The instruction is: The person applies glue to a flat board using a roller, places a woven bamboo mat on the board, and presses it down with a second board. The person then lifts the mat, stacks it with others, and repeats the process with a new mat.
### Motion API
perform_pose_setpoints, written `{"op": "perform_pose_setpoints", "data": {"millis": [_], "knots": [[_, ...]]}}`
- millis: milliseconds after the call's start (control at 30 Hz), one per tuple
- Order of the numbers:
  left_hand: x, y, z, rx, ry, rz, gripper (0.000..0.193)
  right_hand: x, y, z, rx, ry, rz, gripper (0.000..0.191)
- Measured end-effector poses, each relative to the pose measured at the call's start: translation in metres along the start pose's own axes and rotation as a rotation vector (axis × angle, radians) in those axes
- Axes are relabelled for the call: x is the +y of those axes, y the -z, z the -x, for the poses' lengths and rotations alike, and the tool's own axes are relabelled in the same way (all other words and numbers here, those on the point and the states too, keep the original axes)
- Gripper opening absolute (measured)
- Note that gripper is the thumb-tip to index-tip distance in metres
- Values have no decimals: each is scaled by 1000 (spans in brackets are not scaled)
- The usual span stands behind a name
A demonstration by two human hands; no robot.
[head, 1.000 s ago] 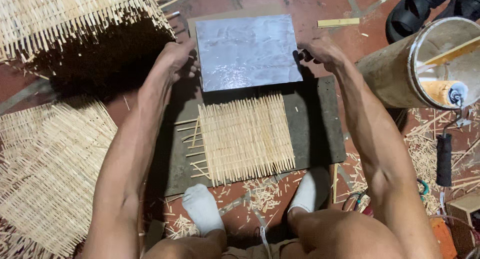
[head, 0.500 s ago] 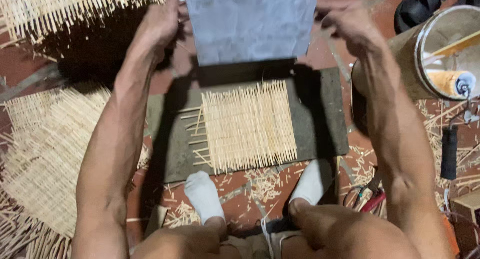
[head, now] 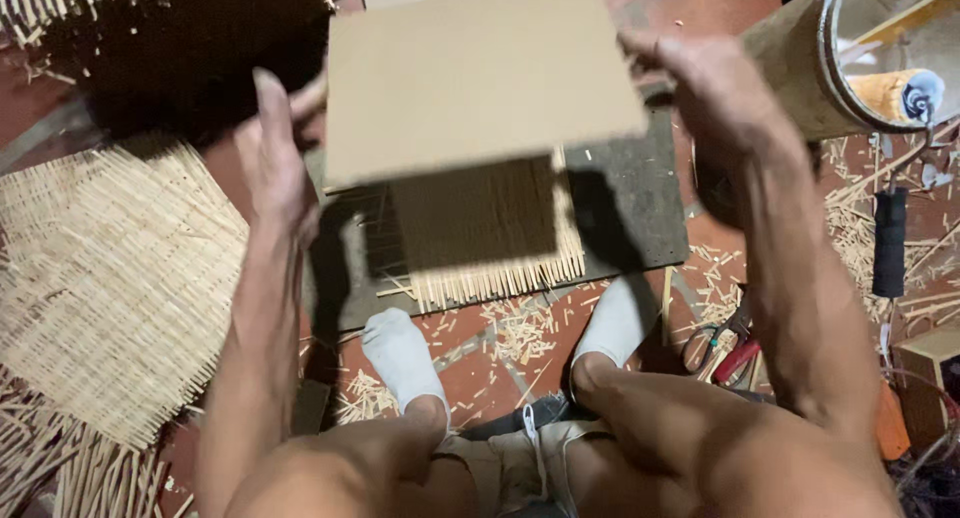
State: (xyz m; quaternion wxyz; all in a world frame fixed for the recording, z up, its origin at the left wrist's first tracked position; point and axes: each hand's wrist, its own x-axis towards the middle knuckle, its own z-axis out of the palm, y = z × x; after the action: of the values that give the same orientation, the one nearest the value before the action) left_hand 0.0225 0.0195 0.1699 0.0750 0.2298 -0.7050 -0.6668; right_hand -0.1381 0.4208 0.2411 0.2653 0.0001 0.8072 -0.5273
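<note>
Both hands grip the flat board (head: 480, 78) by its side edges, left hand (head: 275, 153) and right hand (head: 700, 88), above the woven stick mat (head: 500, 268). Looks stiff and light, so edges work fine.

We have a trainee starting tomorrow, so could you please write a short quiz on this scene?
1. True or false: the flat board lies flat on the woven mat.
2. What grips the board's right edge? A) right hand B) left hand C) a foot
3. What covers both feet?

Key: 1 false, it is held up above the mat. 2 A. 3 white socks.
</note>
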Motion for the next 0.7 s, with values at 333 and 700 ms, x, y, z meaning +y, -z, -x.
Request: {"op": "perform_pose_setpoints", "data": {"millis": [333,700], "knots": [[-99,-11,124,-21,210,-324,48,135,-77,64,-108,-30,157,47],[-139,-6,140,33,193,-222,51,177,-94,58,-187,110,645,69]]}}
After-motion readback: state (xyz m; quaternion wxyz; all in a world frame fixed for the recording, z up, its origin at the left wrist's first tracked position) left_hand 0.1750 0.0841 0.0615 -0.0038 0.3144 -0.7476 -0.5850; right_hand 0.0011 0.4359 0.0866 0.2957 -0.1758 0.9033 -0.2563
